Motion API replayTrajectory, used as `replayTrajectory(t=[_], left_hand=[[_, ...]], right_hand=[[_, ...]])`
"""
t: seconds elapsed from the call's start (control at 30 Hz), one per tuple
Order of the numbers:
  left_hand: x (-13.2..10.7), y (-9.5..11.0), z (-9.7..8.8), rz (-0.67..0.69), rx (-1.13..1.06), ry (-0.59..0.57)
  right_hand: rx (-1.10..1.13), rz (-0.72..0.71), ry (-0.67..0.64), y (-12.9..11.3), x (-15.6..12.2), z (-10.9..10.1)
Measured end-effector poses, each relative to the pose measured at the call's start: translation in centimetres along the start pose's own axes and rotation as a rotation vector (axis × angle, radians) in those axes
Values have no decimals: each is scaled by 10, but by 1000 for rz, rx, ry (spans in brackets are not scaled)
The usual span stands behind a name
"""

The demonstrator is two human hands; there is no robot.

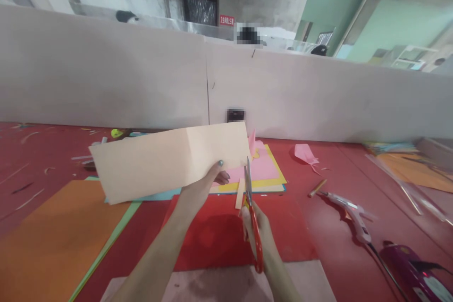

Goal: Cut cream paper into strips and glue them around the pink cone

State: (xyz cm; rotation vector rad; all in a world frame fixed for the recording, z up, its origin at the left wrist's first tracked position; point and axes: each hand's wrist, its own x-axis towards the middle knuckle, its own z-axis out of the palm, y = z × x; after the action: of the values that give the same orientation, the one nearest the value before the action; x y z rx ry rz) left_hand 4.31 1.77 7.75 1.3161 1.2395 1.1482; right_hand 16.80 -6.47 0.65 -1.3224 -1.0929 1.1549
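My left hand [214, 177] grips the lower edge of a long cream paper strip [148, 163] near its right end, with the thumb in front and the fingers behind. A crease bends the strip near its middle. In my right hand [260, 226] is a pair of scissors with red handles [257, 240], pointing up and away. The blades part slightly at the strip's lower right corner; whether they touch the paper I cannot tell. Below the blades lies a narrow cream offcut [239, 193]. Pink and yellow sheets [276, 170] are stacked behind my hands.
A red sheet [212, 240] lies under my forearms, orange sheets [63, 231] at left. To the right are a glue gun [348, 210] with a cord, a purple device [415, 269], a glue stick [317, 188] and a pink paper piece [305, 153]. A white partition [106, 80] stands behind.
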Motion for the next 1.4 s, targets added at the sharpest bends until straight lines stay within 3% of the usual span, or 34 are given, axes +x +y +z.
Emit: replayTrajectory(t=[0.47, 0.67, 0.83, 1.17, 1.4], left_hand=[[-2, -2, -1, -60, 170, -135], [-2, 0, -2, -84, 134, -97], [-4, 3, -3, -104, 190, -129], [1, -1, -5, -127, 212, -162], [0, -3, -5, -169, 214, -118]], right_hand=[[35, 57, 56, 6, 3, 0], [20, 92, 50, 1, 0, 1], [19, 96, 28, -5, -2, 0], [1, 63, -6, 0, 0, -2], [-47, 45, 3, 2, 1, -3]])
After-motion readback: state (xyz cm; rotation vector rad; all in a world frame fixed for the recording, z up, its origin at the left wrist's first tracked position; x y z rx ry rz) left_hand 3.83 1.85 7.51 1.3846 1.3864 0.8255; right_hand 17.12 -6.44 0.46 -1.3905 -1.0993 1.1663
